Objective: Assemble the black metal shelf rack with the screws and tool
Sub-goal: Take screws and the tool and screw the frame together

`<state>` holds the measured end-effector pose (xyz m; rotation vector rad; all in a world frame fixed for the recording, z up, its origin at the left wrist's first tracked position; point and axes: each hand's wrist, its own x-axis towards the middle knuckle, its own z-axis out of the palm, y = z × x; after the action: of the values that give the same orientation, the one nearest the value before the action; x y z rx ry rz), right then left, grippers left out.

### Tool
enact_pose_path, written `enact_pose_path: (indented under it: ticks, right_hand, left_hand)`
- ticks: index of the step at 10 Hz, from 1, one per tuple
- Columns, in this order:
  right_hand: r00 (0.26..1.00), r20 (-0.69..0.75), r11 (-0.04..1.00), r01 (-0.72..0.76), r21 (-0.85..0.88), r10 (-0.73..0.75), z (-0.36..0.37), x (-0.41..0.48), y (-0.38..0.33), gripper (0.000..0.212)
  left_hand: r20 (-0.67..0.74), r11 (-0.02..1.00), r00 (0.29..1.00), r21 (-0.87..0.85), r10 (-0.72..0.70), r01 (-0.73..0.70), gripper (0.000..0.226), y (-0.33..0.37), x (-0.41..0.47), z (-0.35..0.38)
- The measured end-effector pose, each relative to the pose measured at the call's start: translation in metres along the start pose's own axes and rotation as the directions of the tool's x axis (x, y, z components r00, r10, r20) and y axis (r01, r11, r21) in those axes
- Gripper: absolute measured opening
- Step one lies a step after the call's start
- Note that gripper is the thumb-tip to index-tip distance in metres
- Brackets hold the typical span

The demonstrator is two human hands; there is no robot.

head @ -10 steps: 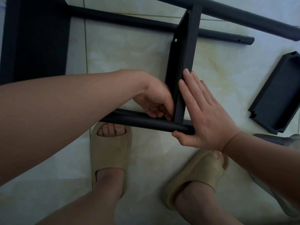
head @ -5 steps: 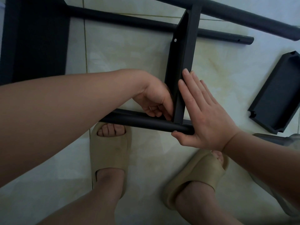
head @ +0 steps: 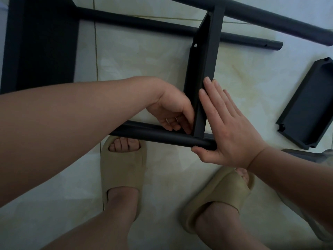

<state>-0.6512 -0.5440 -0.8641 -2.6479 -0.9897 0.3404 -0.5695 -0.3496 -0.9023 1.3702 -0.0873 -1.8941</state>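
Note:
A black shelf panel (head: 203,69) stands on edge between the near black tube (head: 153,135) and the far tubes. My left hand (head: 173,109) reaches into the inner corner where panel and near tube meet. Its fingers are curled there around a small metal part (head: 167,121) that glints between them; whether it is a screw or the tool is hidden. My right hand (head: 228,127) lies flat with straight fingers against the panel's right face, and its thumb is hooked under the end of the near tube. A screw hole (head: 195,45) shows in the panel's upper flange.
A second shelf panel (head: 306,107) lies loose on the tiled floor at right. Two long black tubes (head: 252,39) run across the top, and a large black panel (head: 41,44) stands at upper left. My feet in beige slippers (head: 122,168) are just below the near tube.

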Motion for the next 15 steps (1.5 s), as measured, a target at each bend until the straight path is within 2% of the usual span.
enact_pose_path:
  ticks: [4,5,7,9,13,15]
  right_hand:
    - [1.0,-0.002,1.0,0.0,0.003,0.001,0.0006,-0.0002,0.0002,0.106]
    - [1.0,-0.001,1.0,0.001,0.0,-0.001,0.0009,-0.0005,0.0006,0.106]
    - [1.0,0.004,1.0,0.001,0.007,-0.001,0.0005,-0.0002,0.0008,0.107]
    - [1.0,0.005,1.0,0.001,0.011,-0.001,0.0009,-0.0001,0.0003,0.107]
    - [1.0,0.003,1.0,-0.001,0.008,0.001,0.0001,0.0004,0.0,0.107]
    - [1.0,0.011,1.0,-0.004,0.009,0.004,-0.0006,0.0006,-0.0005,0.106]
  left_hand:
    - [-0.03,1.0,0.999,0.014,0.016,-0.015,0.011,0.0008,0.0015,-0.0001]
    - [-0.002,1.0,1.0,-0.031,-0.003,0.003,0.009,0.0001,-0.0003,-0.0007]
    - [-0.025,1.0,1.0,0.03,0.011,-0.01,0.007,0.0002,0.0032,0.0024]
    - [-0.013,0.999,0.999,0.017,0.03,-0.03,0.012,0.0015,0.0025,0.0017]
    - [-0.058,0.999,0.998,0.051,0.02,-0.017,0.008,-0.0004,0.0025,0.0022]
    - [-0.037,0.999,0.999,0.036,0.021,-0.02,0.009,0.0023,0.0019,0.001]
